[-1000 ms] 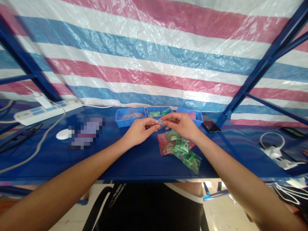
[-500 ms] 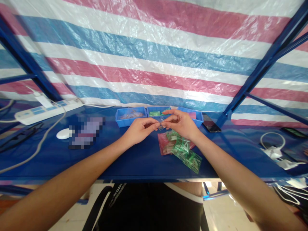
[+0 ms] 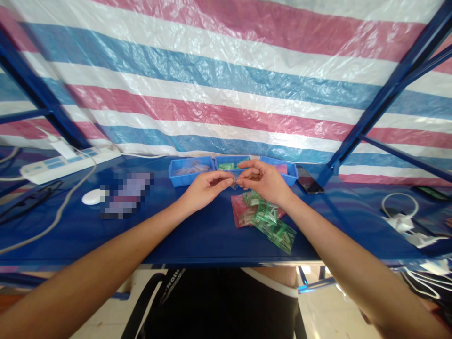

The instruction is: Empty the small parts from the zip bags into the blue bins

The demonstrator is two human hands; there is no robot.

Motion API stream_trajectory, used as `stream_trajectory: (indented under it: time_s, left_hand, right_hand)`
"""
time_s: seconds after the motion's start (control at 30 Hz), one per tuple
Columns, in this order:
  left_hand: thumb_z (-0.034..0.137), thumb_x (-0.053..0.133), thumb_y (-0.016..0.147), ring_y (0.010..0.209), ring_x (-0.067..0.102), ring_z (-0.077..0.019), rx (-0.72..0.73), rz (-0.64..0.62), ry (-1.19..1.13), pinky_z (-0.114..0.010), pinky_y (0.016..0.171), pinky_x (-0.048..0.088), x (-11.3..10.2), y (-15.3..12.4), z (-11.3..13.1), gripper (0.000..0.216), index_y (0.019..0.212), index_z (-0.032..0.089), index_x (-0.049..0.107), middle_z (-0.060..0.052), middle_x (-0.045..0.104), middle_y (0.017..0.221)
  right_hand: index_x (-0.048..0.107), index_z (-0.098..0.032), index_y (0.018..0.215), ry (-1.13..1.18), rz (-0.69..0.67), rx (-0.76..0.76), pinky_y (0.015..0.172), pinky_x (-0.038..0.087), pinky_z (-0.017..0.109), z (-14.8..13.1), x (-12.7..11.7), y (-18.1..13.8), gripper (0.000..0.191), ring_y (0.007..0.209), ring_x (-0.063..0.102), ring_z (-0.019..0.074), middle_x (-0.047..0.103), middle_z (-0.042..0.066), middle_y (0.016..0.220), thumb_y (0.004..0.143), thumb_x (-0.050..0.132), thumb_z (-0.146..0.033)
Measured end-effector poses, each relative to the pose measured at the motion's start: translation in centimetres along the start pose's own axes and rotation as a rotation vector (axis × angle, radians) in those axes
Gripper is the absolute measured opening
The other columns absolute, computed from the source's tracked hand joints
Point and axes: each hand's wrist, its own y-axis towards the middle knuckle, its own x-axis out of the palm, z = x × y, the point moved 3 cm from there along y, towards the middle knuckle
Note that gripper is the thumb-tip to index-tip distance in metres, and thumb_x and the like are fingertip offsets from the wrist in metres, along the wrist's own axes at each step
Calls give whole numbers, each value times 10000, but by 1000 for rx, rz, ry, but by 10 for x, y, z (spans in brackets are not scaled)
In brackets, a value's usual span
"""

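Note:
My left hand (image 3: 208, 190) is closed in a pinch, thumb against forefinger, over the blue tabletop. Between its fingertips and those of my right hand (image 3: 264, 181) is a small clear plastic bag (image 3: 233, 185), mostly hidden by the fingers. My right hand pinches from the other side, its upper fingers loosely curled. Just below the right hand lie several green plastic bags (image 3: 277, 230) of small, slim pieces, overlapping a red plastic bag (image 3: 240, 214). Behind the hands stand a left blue bin (image 3: 180, 181) with clear bags, a middle blue bin (image 3: 221, 160) with green bags and a right blue bin (image 3: 291, 180) with something pink.
A dark phone (image 3: 310, 180) lies right of the bins. To the left are a white mouse (image 3: 92, 197), a blurred-out purple item (image 3: 129, 193), a power strip (image 3: 70, 162) and a cable. A white charger (image 3: 402, 221) sits at the right. Striped sheeting (image 3: 226, 94) hangs behind.
Both hands stay in nearly the same place. The fingertips have shifted slightly on the clear plastic, and less of it shows between them now. The bags and bins have not moved.

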Motion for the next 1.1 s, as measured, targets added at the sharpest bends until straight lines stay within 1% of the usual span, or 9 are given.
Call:
stream_trajectory:
  time_s: [0.07,0.17,0.3,0.43,0.63,0.77,0.87,1.0,1.1]
  left_hand:
    - [529,741,968,1052,774,-262,3,-9,24,-376,977,590,0,0,1,393,1154,195,829,-86,830,1154]
    - [533,736,968,1039,783,-274,-6,-29,57,-379,975,591,-1,0,2,395,1128,190,848,-84,840,1122]
    - [549,765,935,1020,791,-281,-12,-15,75,-384,973,597,-4,0,3,403,1083,187,860,-86,848,1099]
    - [542,774,930,986,793,-269,13,20,132,-368,941,599,-5,-1,6,370,1039,200,866,-73,852,1066]
    - [495,789,938,957,789,-243,81,70,168,-327,899,594,-7,-3,12,301,1000,212,870,-57,852,1019]
    - [477,772,959,964,779,-238,103,75,185,-322,892,579,-7,-4,13,287,1003,208,865,-61,847,1028]
    - [473,758,973,972,774,-233,104,79,144,-328,902,577,-6,-4,12,290,1033,210,863,-67,841,1054]
    - [458,799,941,1014,762,-232,131,94,31,-332,920,584,-4,-1,10,276,1033,205,863,-84,821,1109]
    - [449,818,925,1016,760,-225,113,81,-22,-330,915,591,-4,1,5,272,1032,201,855,-86,810,1114]
  right_hand:
    - [678,-237,1227,-50,-17,-18,770,635,359,2,1,0,467,802,774,209,812,30,918,836,877,-398]
    - [682,-242,1241,-77,-21,-54,817,647,376,4,2,-1,453,835,783,215,813,36,952,852,860,-388]
    - [688,-250,1251,-61,-1,-86,839,651,386,3,2,-1,455,870,793,227,821,34,974,852,859,-388]
    - [700,-257,1259,-80,12,-89,807,641,381,-2,1,-1,440,879,795,235,835,38,1006,861,845,-376]
    - [704,-251,1267,-113,8,-95,698,593,339,-7,0,-2,415,809,777,216,844,48,1050,881,817,-355]
    - [705,-247,1261,-112,16,-96,689,587,331,-8,-1,-2,424,772,757,198,844,49,1047,880,832,-381]
    - [697,-248,1276,-102,18,-89,681,589,325,-6,-1,-1,450,782,751,194,837,52,1056,875,841,-394]
    - [697,-239,1242,-48,8,-65,712,603,325,-3,0,1,496,861,765,213,825,48,1018,817,891,-404]
    - [703,-234,1219,-30,-6,-50,709,599,324,-2,0,1,473,815,757,201,816,37,969,822,884,-416]
